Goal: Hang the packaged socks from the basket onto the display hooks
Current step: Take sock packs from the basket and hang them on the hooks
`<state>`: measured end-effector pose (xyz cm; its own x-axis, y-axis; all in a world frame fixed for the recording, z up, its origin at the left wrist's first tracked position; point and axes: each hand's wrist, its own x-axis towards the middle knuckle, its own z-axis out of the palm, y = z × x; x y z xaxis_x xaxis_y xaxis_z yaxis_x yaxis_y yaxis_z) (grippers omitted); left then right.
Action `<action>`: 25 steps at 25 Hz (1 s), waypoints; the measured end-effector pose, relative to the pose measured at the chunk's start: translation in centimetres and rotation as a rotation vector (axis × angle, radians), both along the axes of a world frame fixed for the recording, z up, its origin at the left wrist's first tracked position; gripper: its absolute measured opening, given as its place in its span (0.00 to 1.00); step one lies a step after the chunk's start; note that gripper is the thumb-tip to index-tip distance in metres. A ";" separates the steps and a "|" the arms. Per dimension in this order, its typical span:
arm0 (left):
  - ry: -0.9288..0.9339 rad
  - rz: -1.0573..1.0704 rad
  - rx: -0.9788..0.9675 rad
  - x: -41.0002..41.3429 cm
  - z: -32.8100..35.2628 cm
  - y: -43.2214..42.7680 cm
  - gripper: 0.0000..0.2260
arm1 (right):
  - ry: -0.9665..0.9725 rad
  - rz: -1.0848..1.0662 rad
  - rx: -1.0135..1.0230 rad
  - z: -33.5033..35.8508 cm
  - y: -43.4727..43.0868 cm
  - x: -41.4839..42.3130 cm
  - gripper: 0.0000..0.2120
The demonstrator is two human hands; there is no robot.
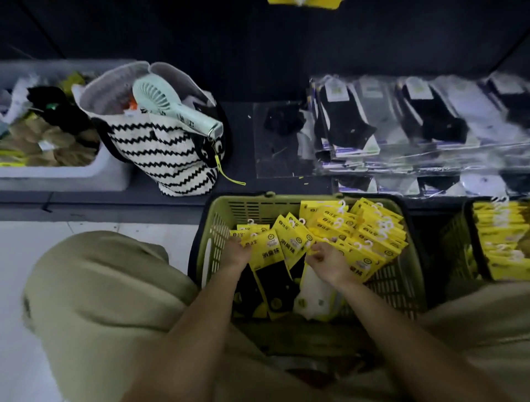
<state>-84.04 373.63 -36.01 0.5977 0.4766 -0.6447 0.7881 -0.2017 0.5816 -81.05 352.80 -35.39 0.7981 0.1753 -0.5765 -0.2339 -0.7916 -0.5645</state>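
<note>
Progress looks slight, judging by the load: your olive-green slotted plastic basket point(258, 199) in the lower middle of the frame is heaped with yellow-carded sock packs point(372, 229) with white plastic hangers, and a second slotted basket point(453, 238) at the right edge holds another stack of them. No display hook shows clearly. Only a scrap of yellow card point(304, 2) at the top edge hints at stock hanging above, so you cannot count what is up. Nearly all the hanging seems left to do

Both your hands are down inside the basket. Your left hand point(236, 254) has its fingers point(243, 248) curled onto the left edge of the front yellow pack with a black sock point(268, 252); the thumb is hidden, yet it reads as a grip, not a flat touch. Your right hand point(328, 262) has its fingers point(314, 254) bent close together, pinching the edge of one of the yellow-carded sock packs mid-pile; which exact one cannot be told. Neither hand has a pack lifted clear of the basket
</note>
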 end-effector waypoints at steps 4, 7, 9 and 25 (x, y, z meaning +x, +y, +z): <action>0.051 0.086 -0.117 -0.3 -3.1 -1.0 0.13 | -0.003 -0.242 -0.053 -2.1 1.1 -0.4 0.13; 0.036 0.234 -0.212 0.0 -4.0 -1.6 0.12 | 0.089 -0.567 0.128 -3.1 2.7 0.2 0.14; 0.045 0.258 -0.235 0.2 -4.2 -1.7 0.11 | 0.094 -0.711 0.223 -3.7 4.0 0.4 0.18; -0.082 -0.073 -0.303 0.4 -3.1 -1.4 0.12 | -0.009 -0.212 0.362 -3.2 3.7 0.2 0.14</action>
